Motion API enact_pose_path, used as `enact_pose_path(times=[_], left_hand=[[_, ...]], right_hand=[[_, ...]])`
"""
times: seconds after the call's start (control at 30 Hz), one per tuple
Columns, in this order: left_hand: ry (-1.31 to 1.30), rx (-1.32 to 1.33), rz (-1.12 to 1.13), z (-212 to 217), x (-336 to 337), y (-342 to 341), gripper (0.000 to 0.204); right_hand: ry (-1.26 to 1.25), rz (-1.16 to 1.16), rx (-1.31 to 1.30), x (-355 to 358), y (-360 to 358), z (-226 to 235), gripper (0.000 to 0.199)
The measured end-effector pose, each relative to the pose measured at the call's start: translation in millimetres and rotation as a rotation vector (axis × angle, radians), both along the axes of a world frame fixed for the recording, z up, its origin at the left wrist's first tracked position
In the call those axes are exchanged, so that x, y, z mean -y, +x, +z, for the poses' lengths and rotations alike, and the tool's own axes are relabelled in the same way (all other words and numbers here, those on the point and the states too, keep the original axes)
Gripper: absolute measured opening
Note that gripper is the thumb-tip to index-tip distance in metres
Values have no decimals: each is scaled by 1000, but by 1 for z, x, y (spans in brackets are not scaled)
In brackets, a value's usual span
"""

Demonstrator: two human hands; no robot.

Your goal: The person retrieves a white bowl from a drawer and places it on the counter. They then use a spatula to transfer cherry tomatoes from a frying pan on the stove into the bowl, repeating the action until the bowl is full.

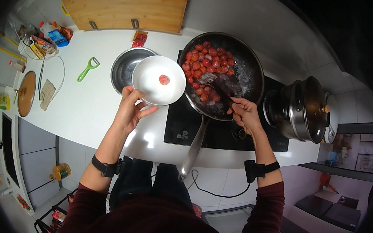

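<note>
My left hand (pixel 131 108) pinches the near rim of a white bowl (pixel 150 75), tilted toward the pan. One red round fruit (pixel 164 79) with a whitish coating lies in the bowl. The bowl partly covers a steel basin (pixel 121 69). My right hand (pixel 243 114) grips a dark cooking utensil (pixel 223 95), which reaches down into the black frying pan (pixel 255 73). Its head is hard to make out against the pan. Many red fruits (pixel 208 61) with white crust gather in the pan's left half, and white residue coats its right side.
The pan's steel handle (pixel 195 148) juts past the counter edge from the black cooktop (pixel 179 127). To the right stands a lidded steel pot (pixel 298 110). A green peeler (pixel 88 69), a red packet (pixel 139 39), a round lid (pixel 26 94) and a wooden board (pixel 125 2) are on the left.
</note>
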State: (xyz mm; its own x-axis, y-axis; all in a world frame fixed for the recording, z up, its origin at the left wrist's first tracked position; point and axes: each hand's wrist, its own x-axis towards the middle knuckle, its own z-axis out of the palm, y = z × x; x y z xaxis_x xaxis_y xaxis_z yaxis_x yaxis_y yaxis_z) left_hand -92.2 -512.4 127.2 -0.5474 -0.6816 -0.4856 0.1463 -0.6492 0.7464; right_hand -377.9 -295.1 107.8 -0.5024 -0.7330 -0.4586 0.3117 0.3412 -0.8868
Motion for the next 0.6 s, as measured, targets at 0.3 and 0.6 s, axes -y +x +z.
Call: enact_pose_path(times=[0.3,0.6], left_hand=[[14,22,1,1,0,-1,35],[-33,13,-46,5,-1,-5,42]], right_hand=[[-87,-46,77,-13,13,-4,27],[-125,-76,63,-29,26,0,29]])
